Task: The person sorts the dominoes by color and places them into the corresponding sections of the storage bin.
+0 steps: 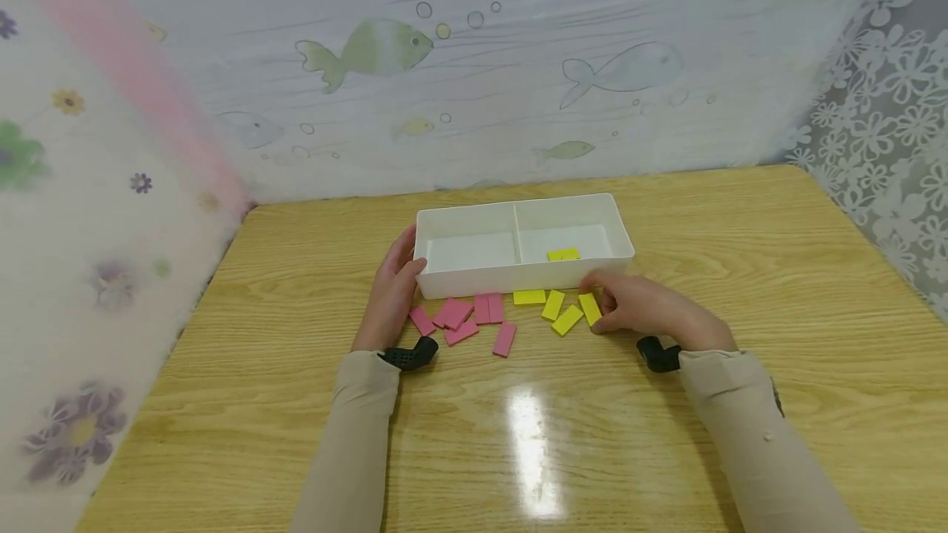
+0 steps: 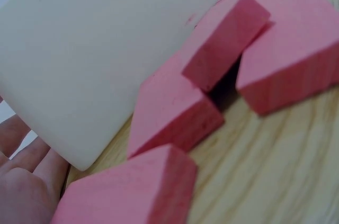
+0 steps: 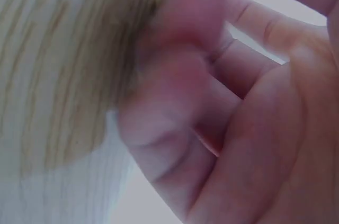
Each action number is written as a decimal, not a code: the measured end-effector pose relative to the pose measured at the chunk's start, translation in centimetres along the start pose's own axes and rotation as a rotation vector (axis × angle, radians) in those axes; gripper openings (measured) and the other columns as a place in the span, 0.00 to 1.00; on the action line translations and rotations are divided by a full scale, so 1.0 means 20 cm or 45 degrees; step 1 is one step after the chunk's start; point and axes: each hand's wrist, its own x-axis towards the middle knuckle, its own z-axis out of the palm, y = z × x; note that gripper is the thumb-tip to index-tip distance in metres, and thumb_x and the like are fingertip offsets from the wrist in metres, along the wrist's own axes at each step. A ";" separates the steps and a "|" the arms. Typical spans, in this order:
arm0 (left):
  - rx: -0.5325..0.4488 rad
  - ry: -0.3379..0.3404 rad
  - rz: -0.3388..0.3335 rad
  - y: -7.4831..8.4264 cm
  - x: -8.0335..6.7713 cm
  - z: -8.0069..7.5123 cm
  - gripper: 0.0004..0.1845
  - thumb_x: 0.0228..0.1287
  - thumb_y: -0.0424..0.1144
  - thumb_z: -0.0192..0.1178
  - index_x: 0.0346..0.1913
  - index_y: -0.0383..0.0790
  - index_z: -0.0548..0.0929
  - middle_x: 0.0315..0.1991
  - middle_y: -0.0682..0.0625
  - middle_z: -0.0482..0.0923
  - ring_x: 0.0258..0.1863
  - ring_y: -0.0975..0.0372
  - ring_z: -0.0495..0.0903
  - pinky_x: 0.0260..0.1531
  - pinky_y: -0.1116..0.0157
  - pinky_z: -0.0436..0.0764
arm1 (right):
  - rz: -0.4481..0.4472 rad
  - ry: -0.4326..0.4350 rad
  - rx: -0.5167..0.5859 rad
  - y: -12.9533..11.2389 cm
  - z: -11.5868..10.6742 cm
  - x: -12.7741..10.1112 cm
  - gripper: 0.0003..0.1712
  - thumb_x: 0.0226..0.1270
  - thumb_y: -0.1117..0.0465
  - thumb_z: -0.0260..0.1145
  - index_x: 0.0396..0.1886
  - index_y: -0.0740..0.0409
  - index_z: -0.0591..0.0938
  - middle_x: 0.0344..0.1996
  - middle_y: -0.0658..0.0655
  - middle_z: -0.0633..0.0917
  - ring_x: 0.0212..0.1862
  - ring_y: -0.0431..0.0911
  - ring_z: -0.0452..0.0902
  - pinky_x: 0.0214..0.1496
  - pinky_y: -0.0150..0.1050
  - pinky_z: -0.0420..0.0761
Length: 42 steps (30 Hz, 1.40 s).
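Note:
A white two-compartment box (image 1: 474,280) stands at the middle of the table. My left hand (image 1: 388,294) holds its left end, the thumb at the front corner and the fingers along the side wall. The left wrist view shows that box wall (image 2: 90,60) beside the fingers, with pink blocks (image 2: 175,107) lying along it. My right hand (image 1: 648,307) pinches a yellow block (image 1: 590,309) between thumb and index finger in front of the box's right part. In the right wrist view the curled fingers (image 3: 164,97) hide most of it.
Several loose pink blocks (image 1: 504,340) lie before the left compartment, some overlapping. Three other yellow blocks (image 1: 567,321) are strewn before the right one. Inside the right compartment lie yellow blocks (image 1: 563,254). Behind the wooden table (image 1: 259,401) rises a fish-patterned wall covering (image 1: 489,105).

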 end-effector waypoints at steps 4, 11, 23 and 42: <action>0.008 0.005 0.000 -0.01 0.00 0.00 0.29 0.65 0.32 0.45 0.69 0.45 0.53 0.68 0.48 0.50 0.66 0.57 0.50 0.59 0.57 0.57 | -0.024 -0.014 0.030 -0.01 0.00 -0.01 0.27 0.53 0.60 0.68 0.51 0.55 0.67 0.23 0.52 0.72 0.24 0.42 0.65 0.27 0.36 0.66; 0.003 0.006 -0.007 -0.04 0.02 -0.02 0.29 0.65 0.35 0.47 0.68 0.49 0.54 0.68 0.50 0.50 0.66 0.57 0.50 0.58 0.58 0.58 | -0.011 -0.041 0.066 -0.02 -0.01 -0.02 0.26 0.52 0.61 0.68 0.46 0.54 0.64 0.25 0.54 0.71 0.26 0.44 0.65 0.28 0.37 0.67; 0.045 -0.007 -0.007 0.01 0.00 0.00 0.29 0.65 0.34 0.45 0.69 0.46 0.53 0.68 0.48 0.49 0.66 0.56 0.50 0.59 0.53 0.56 | -0.022 -0.042 -0.043 -0.01 -0.02 -0.02 0.09 0.60 0.57 0.62 0.35 0.54 0.72 0.22 0.50 0.72 0.24 0.42 0.66 0.27 0.36 0.66; 0.028 -0.001 0.005 -0.01 0.00 -0.01 0.29 0.66 0.34 0.46 0.69 0.47 0.54 0.68 0.49 0.50 0.66 0.57 0.51 0.58 0.55 0.57 | 0.004 -0.008 0.010 -0.02 -0.04 -0.02 0.13 0.64 0.50 0.55 0.27 0.53 0.75 0.20 0.51 0.74 0.23 0.42 0.67 0.27 0.37 0.67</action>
